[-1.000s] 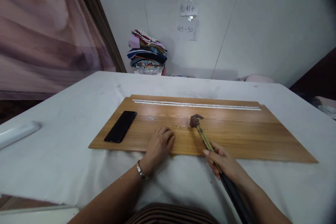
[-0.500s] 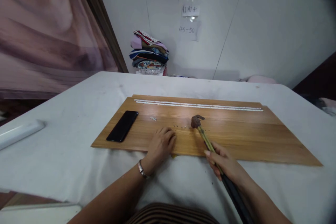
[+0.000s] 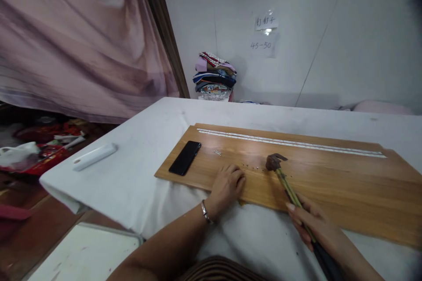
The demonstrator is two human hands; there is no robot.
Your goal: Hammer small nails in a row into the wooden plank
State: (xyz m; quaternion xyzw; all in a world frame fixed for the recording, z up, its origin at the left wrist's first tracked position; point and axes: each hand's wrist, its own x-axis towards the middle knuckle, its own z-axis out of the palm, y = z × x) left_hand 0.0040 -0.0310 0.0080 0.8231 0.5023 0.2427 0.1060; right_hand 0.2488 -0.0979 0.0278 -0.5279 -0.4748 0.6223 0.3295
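My right hand [image 3: 313,219] is wrapped round the handle of a claw hammer [image 3: 293,197]. The hammer's rusty head [image 3: 273,162] is tilted just over the wooden board [image 3: 346,184], its claw pointing away to the right. On the near part of the board rests my left hand [image 3: 228,185], loosely bent and palm down, with nothing visible in it. A row of small nails [image 3: 253,167] stands in the wood between that hand and the hammer head. Farther back lie a few loose nails [image 3: 217,152].
A black phone [image 3: 185,158] lies on the board's left end. Two white measuring strips [image 3: 290,142] run along its far side. On the white-covered table [image 3: 141,140] sits a long white object [image 3: 95,156]. Folded clothes [image 3: 215,77] are piled against the wall.
My view has turned left, so everything sits farther right, and more of the floor shows. My right hand still grips the hammer, and my left hand stays on the board.
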